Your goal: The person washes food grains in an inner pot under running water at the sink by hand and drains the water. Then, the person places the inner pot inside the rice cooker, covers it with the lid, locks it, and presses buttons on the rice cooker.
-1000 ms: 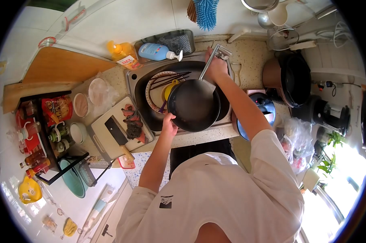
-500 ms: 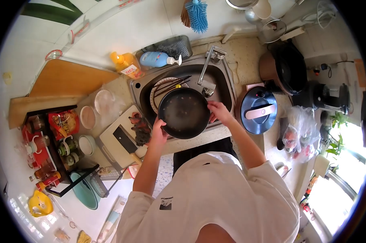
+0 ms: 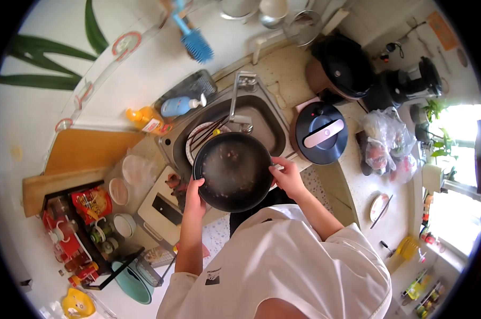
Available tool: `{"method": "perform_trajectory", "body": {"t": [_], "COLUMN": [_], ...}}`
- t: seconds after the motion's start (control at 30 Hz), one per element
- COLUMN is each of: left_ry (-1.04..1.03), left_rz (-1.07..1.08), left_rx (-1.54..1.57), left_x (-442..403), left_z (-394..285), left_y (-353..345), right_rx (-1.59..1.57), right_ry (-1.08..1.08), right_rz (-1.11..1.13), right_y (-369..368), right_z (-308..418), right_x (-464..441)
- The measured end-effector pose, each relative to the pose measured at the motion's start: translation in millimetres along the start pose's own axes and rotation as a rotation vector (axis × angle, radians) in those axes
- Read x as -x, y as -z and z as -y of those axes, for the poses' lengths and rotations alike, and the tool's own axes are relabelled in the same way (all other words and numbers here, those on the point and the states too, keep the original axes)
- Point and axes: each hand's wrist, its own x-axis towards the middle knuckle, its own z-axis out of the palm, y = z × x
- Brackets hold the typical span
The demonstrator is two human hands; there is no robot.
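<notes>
A round black pot (image 3: 232,173) is gripped by its rim between my two hands, in front of the sink. My left hand (image 3: 195,196) closes on its left side with the thumb over the edge. On the opposite side, my right hand (image 3: 287,176) pinches the rim. Small reddish bits or spots show in the pot's hazy interior; I cannot tell which they are. Behind the pot, a patterned plate (image 3: 191,146) with dark chopsticks (image 3: 208,132) rests in the sink (image 3: 275,114). The faucet (image 3: 235,98) reaches over the basin.
Right of the sink stand a round lid (image 3: 320,149) with a pale handle and a brown-black cooker (image 3: 339,69). A cutting board (image 3: 150,210) with a knife (image 3: 167,208) lies at left. Yellow and blue bottles (image 3: 177,106) stand behind, beside a condiment rack (image 3: 83,220).
Both hands have brought the pot back from over the sink, closer to my body. The view has turned, and the reddish bits inside the pot show more plainly.
</notes>
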Motion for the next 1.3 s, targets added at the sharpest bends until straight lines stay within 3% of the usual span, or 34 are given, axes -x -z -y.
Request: {"method": "perform_trajectory", "body": {"t": [0.1,0.3,0.5,0.87,0.97,1.3], "left_ry": [0.080,0.072,-0.061,-0.285,-0.274,-0.361], "left_rz": [0.001,0.176,0.303,0.446,0.459,0.395], "left_rx": [-0.037,-0.145,-0.203,-0.325,-0.363,-0.565], "left_x": [13.0,19.3,1.0,-57.4,-83.4,-177.0], "left_z": [-9.2,1.2,21.8,18.0,9.1,0.4], "left_y": [-52.9,-180.1,-319.5,-507.9,-538.8,-584.8], "right_rx": [0.009,-0.066,-0.060,-0.175,-0.217,-0.159], "right_ry": [-0.049,0.171,0.331,0.526,0.462,0.546], "right_rz": [-0.058,-0.241,-0.304,-0.378,-0.437,-0.595], "right_y": [30.3,115.2,223.5,370.3,390.0,428.7], "right_z": [27.6,76.7,130.3,206.2,211.1,194.6], "right_x": [22.2,37.5,30.4,-25.7,-57.0,-166.5]}}
